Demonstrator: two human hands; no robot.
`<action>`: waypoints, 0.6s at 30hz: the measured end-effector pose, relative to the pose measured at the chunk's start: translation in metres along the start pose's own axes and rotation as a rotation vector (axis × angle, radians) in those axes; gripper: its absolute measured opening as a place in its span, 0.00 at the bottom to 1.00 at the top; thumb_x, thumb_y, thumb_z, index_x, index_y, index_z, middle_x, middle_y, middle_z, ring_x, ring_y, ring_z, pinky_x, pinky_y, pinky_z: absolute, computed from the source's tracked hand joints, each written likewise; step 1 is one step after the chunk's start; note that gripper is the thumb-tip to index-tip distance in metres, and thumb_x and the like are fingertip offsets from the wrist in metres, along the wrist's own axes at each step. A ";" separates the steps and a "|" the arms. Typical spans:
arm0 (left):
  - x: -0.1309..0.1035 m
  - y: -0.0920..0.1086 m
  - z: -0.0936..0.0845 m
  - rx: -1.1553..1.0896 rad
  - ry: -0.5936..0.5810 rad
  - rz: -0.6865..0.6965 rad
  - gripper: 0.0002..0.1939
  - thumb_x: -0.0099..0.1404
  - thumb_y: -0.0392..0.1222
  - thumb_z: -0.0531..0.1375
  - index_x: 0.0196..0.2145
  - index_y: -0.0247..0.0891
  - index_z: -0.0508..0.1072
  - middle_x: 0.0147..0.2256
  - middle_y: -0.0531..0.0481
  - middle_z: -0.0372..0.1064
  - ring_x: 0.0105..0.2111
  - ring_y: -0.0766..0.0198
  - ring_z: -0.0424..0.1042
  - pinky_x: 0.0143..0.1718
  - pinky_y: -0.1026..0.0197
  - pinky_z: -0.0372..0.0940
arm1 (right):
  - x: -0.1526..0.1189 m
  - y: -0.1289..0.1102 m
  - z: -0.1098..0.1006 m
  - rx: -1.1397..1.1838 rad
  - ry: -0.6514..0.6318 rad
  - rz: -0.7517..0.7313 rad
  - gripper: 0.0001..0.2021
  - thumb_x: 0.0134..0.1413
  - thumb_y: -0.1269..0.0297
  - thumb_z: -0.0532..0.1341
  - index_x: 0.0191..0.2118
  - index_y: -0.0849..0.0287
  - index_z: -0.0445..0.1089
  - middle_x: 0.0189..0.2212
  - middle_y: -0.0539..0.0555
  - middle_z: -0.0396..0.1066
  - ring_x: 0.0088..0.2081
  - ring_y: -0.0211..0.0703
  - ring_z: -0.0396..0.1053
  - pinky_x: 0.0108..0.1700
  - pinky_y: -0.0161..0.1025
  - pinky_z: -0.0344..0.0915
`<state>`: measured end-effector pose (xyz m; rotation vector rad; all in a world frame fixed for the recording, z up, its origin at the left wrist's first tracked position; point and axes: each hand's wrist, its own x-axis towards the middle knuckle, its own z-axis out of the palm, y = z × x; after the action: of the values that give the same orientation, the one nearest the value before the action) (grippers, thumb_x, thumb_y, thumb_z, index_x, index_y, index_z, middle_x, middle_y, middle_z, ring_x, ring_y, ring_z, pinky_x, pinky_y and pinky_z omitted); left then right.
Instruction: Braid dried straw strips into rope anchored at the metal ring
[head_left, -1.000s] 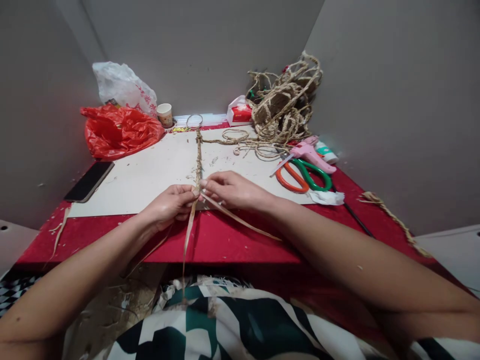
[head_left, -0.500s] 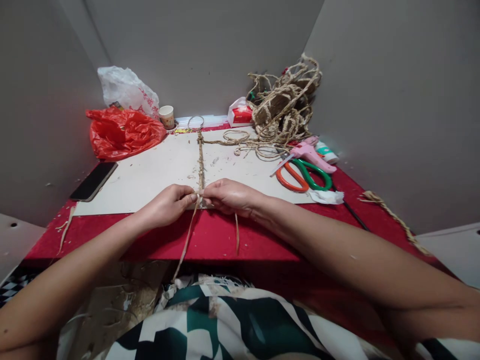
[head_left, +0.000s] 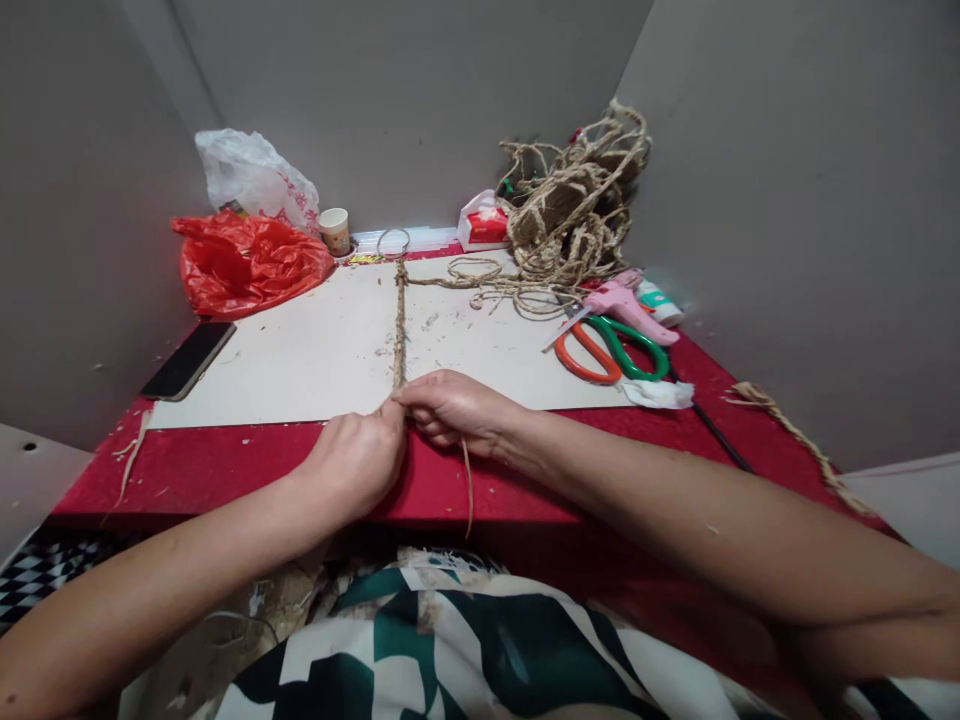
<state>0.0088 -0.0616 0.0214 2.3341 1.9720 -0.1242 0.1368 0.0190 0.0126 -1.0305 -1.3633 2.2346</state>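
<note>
A braided straw cord runs down the middle of the white board, from a metal ring at the far edge towards me. At its near end my left hand and my right hand meet, touching each other. The right one pinches the cord's end between thumb and forefinger. My left hand is closed, knuckles up, at the same end; its fingertips and what lies under them are mostly hidden. A loose straw strand hangs below my right hand, over the red cloth.
Right of the board's middle lie scissors with orange and green handles, a pink glue gun and a heap of straw cord. A phone, a red plastic bag and a paper cup are at left.
My left hand has turned knuckles up and moved down and towards me. The strand that hung below it no longer shows. My right hand has lowered slightly, still at the cord's end.
</note>
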 end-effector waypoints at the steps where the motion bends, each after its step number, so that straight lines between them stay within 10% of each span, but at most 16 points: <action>1: -0.004 0.001 -0.001 -0.009 -0.022 0.031 0.17 0.66 0.37 0.44 0.47 0.31 0.67 0.28 0.40 0.69 0.25 0.57 0.67 0.30 0.57 0.58 | 0.000 0.000 0.000 0.000 -0.004 -0.003 0.13 0.53 0.71 0.55 0.20 0.61 0.58 0.10 0.41 0.46 0.12 0.26 0.39 0.14 0.27 0.36; 5: -0.020 -0.006 -0.014 -0.299 -0.106 0.180 0.18 0.68 0.47 0.45 0.34 0.36 0.70 0.22 0.48 0.64 0.20 0.63 0.61 0.26 0.61 0.54 | -0.002 -0.003 -0.001 0.014 -0.044 0.005 0.06 0.53 0.73 0.56 0.27 0.65 0.66 0.10 0.39 0.44 0.12 0.26 0.36 0.15 0.27 0.35; 10: 0.002 -0.033 -0.027 -0.815 0.287 -0.066 0.12 0.66 0.46 0.50 0.36 0.36 0.68 0.30 0.49 0.68 0.31 0.64 0.66 0.34 0.62 0.59 | -0.003 -0.006 -0.003 0.022 -0.085 -0.018 0.05 0.51 0.70 0.58 0.27 0.65 0.66 0.11 0.39 0.44 0.13 0.25 0.36 0.15 0.27 0.34; 15: 0.033 -0.036 -0.013 -1.327 -0.193 -0.067 0.12 0.64 0.46 0.51 0.28 0.36 0.65 0.23 0.54 0.61 0.20 0.71 0.59 0.25 0.65 0.56 | -0.001 -0.005 -0.005 -0.030 -0.092 -0.019 0.05 0.50 0.68 0.59 0.27 0.65 0.66 0.11 0.39 0.45 0.13 0.25 0.36 0.15 0.27 0.34; 18: 0.040 -0.037 -0.005 -1.262 -0.186 -0.041 0.14 0.62 0.47 0.52 0.25 0.35 0.65 0.20 0.56 0.57 0.18 0.73 0.50 0.22 0.67 0.49 | 0.000 -0.006 -0.008 -0.106 -0.083 -0.038 0.05 0.50 0.67 0.58 0.27 0.64 0.66 0.11 0.39 0.45 0.13 0.26 0.37 0.15 0.28 0.34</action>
<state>-0.0209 -0.0161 0.0212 1.3614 1.3138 0.6658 0.1419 0.0273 0.0151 -0.9469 -1.5377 2.2216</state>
